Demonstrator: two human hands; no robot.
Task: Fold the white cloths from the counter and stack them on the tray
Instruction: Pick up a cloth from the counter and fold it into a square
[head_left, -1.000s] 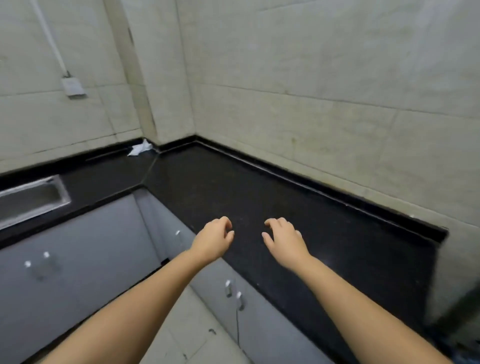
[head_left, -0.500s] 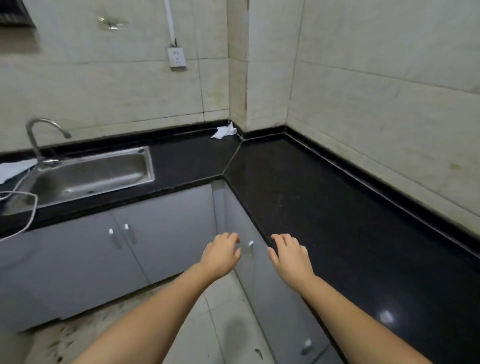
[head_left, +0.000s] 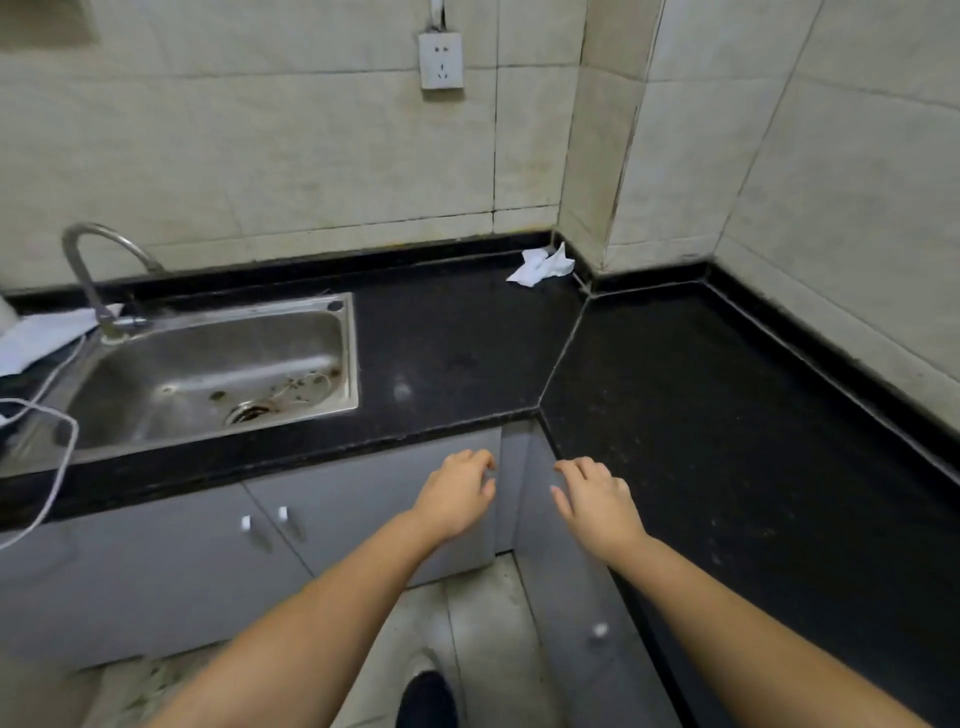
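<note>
My left hand (head_left: 457, 493) and my right hand (head_left: 597, 499) hang side by side in front of the corner cabinet, below the black counter (head_left: 701, 415). Both hold nothing, with the fingers loosely curled and apart. A white cloth (head_left: 36, 335) lies at the far left edge behind the tap, partly cut off by the frame. A small crumpled white piece (head_left: 543, 266) sits in the back corner of the counter. No tray is in view.
A steel sink (head_left: 208, 379) with a curved tap (head_left: 98, 275) is set into the counter on the left. A white cable (head_left: 47, 457) loops over the counter's left front edge. Grey cabinet doors (head_left: 208, 561) are below. A wall socket (head_left: 441, 60) is above.
The view has swung left: the sink and tap have come fully into view and the right counter has slid to the side. Both hands stayed empty and now hang before the cabinets.
</note>
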